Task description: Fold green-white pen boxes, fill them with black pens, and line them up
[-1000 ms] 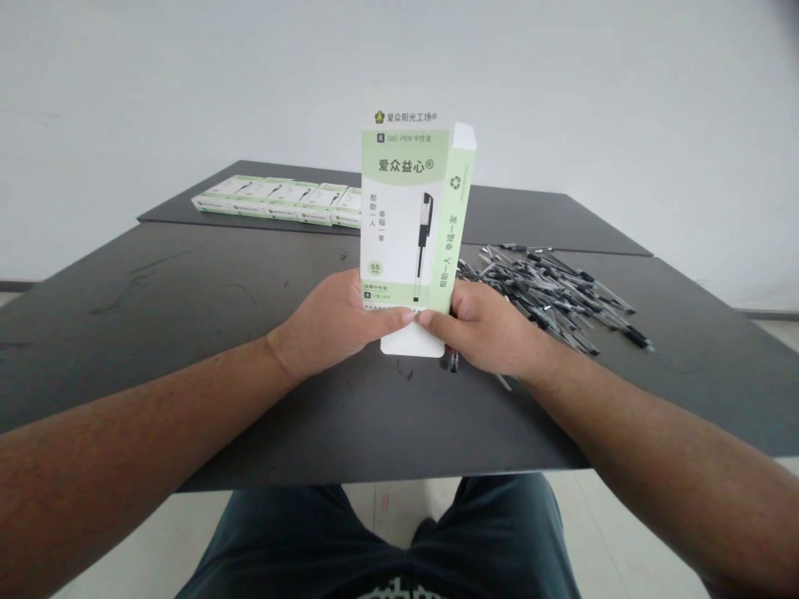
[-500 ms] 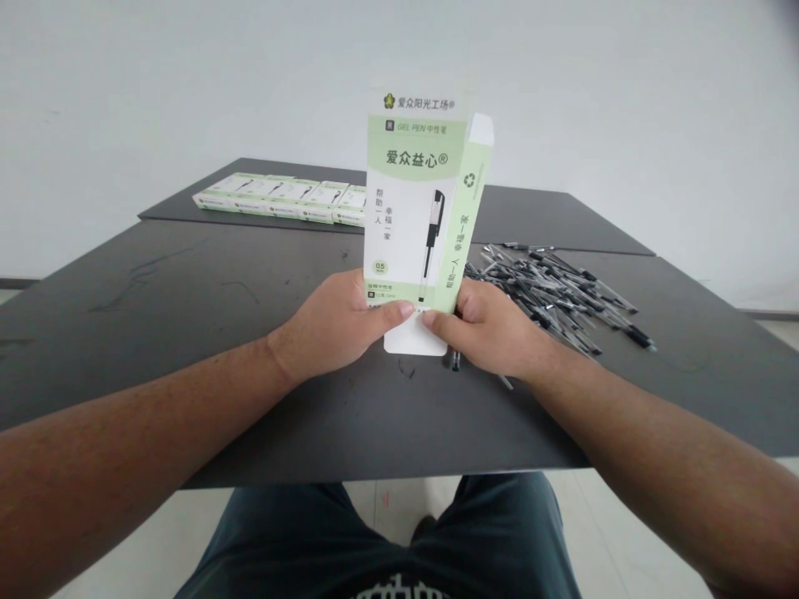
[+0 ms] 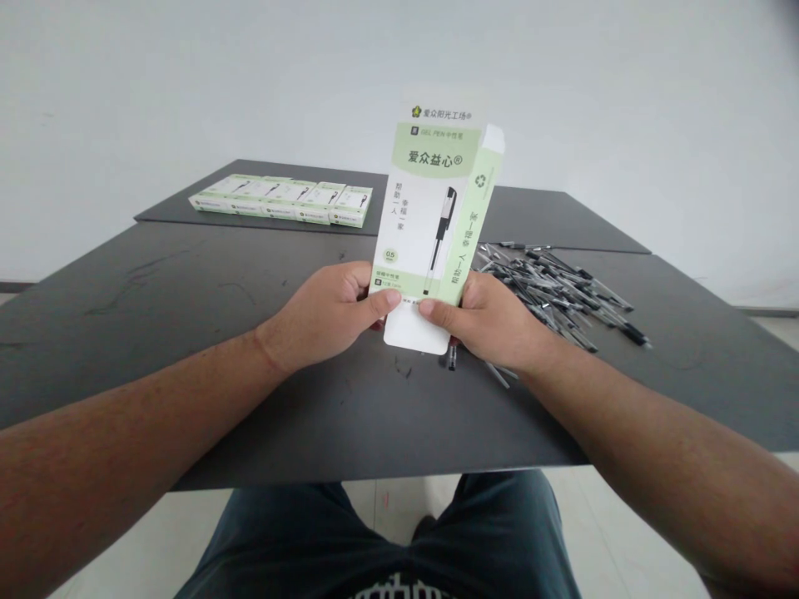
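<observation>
Between my two hands stands a green and white gel pen box (image 3: 418, 216), its printed front facing me and its top leaning to the right. My left hand (image 3: 328, 312) is closed on the lower left edge, thumb on the front. Gripping the lower right edge is my right hand (image 3: 490, 320), its thumb near the bottom fold. A white flap hangs down below the thumbs, and a side flap sticks out at the upper right. Fingers behind the box are mostly hidden. A heap of black and clear pens (image 3: 549, 287) lies just beyond my right hand.
Several matching pen boxes (image 3: 280, 200) lie in a row at the back left of the dark table (image 3: 156, 308). A few pens lie loose under my right wrist. The table's front edge runs just above my knees, and a pale wall stands behind.
The box has tilted, its top swinging right and slightly away, uncovering the right end of the box row. Both hands keep their hold on it.
</observation>
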Action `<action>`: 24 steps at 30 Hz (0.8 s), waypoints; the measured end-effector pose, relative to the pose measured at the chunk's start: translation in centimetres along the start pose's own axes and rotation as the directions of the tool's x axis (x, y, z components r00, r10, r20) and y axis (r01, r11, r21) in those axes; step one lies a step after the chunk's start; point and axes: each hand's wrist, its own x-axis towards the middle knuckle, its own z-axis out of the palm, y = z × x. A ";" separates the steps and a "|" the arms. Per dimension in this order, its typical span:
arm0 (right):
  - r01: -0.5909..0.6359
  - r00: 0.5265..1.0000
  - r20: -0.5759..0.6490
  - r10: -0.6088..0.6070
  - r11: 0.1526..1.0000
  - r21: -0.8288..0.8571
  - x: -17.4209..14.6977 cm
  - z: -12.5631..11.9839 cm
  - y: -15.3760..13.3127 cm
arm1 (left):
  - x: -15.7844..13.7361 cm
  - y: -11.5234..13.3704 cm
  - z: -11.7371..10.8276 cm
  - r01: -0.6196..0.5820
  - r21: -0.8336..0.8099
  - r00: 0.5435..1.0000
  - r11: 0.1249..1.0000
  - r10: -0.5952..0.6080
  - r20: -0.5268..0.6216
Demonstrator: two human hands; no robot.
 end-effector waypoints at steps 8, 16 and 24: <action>-0.098 0.985 0.150 0.089 0.993 0.058 -0.3 -0.1 0.0 | -0.1 -0.4 0.1 0.040 -0.222 0.999 0.974 -0.045 -0.017; -0.026 0.999 0.049 0.023 0.999 0.044 -0.1 0.3 0.4 | 0.2 -0.4 0.0 0.072 -0.299 0.997 0.951 -0.061 0.049; -0.112 0.985 0.151 0.086 0.978 0.174 -0.2 -0.3 0.3 | -0.2 -0.2 0.3 0.061 -0.345 0.998 0.937 -0.052 0.036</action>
